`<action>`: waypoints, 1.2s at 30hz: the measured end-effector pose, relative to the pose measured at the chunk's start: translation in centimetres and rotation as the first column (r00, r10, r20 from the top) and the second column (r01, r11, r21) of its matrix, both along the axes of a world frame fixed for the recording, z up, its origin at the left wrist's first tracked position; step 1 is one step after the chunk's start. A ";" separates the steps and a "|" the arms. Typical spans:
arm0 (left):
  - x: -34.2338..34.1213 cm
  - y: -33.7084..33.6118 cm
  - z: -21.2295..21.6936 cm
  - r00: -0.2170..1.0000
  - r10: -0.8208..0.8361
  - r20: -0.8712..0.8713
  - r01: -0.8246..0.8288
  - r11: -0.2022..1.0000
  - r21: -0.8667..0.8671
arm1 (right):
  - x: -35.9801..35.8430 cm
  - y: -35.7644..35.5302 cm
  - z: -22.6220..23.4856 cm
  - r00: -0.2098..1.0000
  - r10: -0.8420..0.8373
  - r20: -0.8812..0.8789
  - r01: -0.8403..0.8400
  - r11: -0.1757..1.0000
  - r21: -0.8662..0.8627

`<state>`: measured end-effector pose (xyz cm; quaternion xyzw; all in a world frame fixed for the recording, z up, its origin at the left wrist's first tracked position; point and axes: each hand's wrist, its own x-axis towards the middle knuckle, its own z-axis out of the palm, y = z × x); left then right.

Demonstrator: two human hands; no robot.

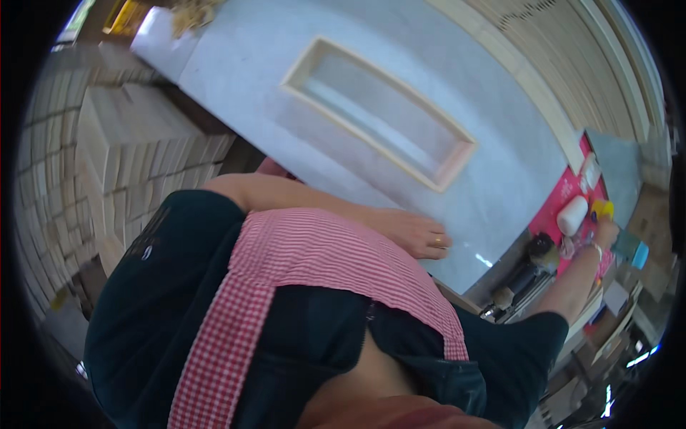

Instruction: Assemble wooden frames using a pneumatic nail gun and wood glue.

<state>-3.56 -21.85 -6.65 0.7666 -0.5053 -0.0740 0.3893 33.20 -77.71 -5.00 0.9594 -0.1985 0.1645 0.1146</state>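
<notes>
My left hand is at the worktable's near edge, its arm bent across my front. Its fingers are curled together, a ring on one; the palm side is hidden. A shallow rectangular wooden frame lies beyond it on the pale tabletop, apart from the hand. Out to the right, my right hand is closed at a small yellow object, whose kind is too blurred to tell. A white bottle lies just left of that hand, on a pink sheet.
Stacked wooden boards stand at the left. Long pale wooden strips line the far right side. Dark tools lie in a tray beside the table's right edge. A blue-capped container stands right of my right hand.
</notes>
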 end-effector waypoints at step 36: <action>-1.0 23.9 4.6 0.161 0.468 -0.869 -0.919 0.392 0.041 | -34.3 40.2 2.1 0.890 0.333 0.313 -0.340 0.026 0.940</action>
